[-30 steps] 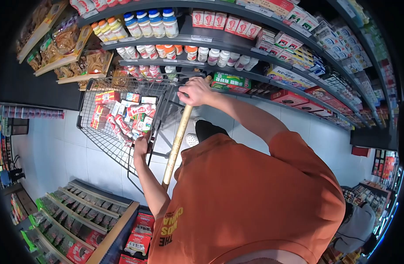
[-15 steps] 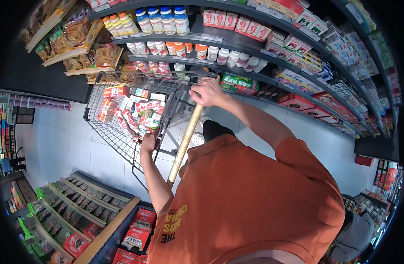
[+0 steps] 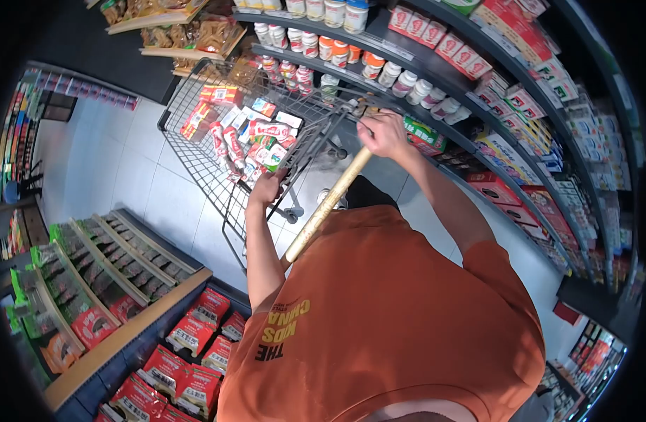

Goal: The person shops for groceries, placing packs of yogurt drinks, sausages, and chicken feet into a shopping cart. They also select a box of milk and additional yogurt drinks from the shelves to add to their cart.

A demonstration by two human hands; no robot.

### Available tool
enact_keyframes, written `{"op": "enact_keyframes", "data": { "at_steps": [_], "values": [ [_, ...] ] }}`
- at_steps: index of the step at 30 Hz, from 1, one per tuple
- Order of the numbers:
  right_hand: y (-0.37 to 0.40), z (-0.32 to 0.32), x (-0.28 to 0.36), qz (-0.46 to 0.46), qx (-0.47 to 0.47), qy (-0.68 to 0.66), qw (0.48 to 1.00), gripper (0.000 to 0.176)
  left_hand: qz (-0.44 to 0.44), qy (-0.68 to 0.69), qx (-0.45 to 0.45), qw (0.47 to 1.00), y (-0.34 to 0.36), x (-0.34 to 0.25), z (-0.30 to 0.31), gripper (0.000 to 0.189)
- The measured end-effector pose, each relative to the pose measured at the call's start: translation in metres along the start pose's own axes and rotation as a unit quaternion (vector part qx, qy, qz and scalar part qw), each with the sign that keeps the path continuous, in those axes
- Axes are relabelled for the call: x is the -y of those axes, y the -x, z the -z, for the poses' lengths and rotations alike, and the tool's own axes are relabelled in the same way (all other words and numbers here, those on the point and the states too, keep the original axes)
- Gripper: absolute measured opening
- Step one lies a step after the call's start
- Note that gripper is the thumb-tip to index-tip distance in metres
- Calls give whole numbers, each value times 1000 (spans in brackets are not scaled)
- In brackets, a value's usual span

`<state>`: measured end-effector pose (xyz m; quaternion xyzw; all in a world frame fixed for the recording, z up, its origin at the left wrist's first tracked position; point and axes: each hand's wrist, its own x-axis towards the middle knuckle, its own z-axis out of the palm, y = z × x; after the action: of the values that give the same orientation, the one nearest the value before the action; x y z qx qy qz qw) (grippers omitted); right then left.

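A wire shopping cart (image 3: 196,165) stands in front of me, with a pale yellow handlebar (image 3: 328,204) slanting across its near side. My right hand (image 3: 385,133) is wrapped round the far end of that bar. My left hand (image 3: 267,188) is closed at the near edge of the basket, its fingertips partly hidden by the wire. Just beyond it lie small boxes and packets, among them a green-and-white pack (image 3: 271,156). Two red-and-white bottles (image 3: 227,145) lie in the cart, and red-and-yellow packs (image 3: 198,121) rest towards its far end.
Tall shelves with supplement bottles (image 3: 414,91) and boxes (image 3: 516,200) curve along the right. Bagged goods (image 3: 193,35) sit on racks at the top left. A low display of red packets (image 3: 170,373) stands close on my left. Pale floor tiles (image 3: 151,193) run beyond the cart.
The view has turned, so the cart and shelves sit higher and further right. More of the red packets shows at lower left. Both hands stay at the same places on the cart.
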<state>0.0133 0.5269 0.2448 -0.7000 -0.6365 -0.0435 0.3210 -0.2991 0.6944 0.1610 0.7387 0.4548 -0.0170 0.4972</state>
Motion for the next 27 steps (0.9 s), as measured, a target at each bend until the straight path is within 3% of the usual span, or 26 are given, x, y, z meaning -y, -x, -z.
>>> {"op": "enact_keyframes", "data": {
  "at_steps": [7, 9, 10, 17, 22, 23, 25, 26, 27],
  "values": [
    [6, 10, -3, 3, 5, -11, 1000, 23, 59, 50, 30, 997, 18, -27, -3, 50],
    [6, 16, -6, 3, 6, -7, 1000, 22, 135, 44, 42, 989, 20, -41, -2, 51],
    [7, 16, -6, 3, -1, -10, 1000, 22, 98, 44, 39, 993, 19, -38, -5, 53],
    [12, 18, -6, 0, -9, 5, 1000, 25, 148, 46, 51, 987, 15, -28, -12, 55],
    [9, 34, -1, -63, 95, -20, 993, 32, 114, 154, 47, 980, 23, -32, -18, 48],
    [7, 37, -2, -60, 115, -16, 991, 34, 144, 112, 61, 981, 22, -30, -16, 53],
    [7, 42, -5, -59, 154, -10, 986, 36, 46, 2, -32, 998, 21, -31, -23, 56],
    [7, 44, -8, -58, 160, -12, 985, 37, 69, -60, -18, 996, 21, -30, -22, 58],
    [8, 46, -11, -57, 167, -14, 984, 37, 93, -121, -3, 988, 38, -72, -13, 60]
  ]
}}
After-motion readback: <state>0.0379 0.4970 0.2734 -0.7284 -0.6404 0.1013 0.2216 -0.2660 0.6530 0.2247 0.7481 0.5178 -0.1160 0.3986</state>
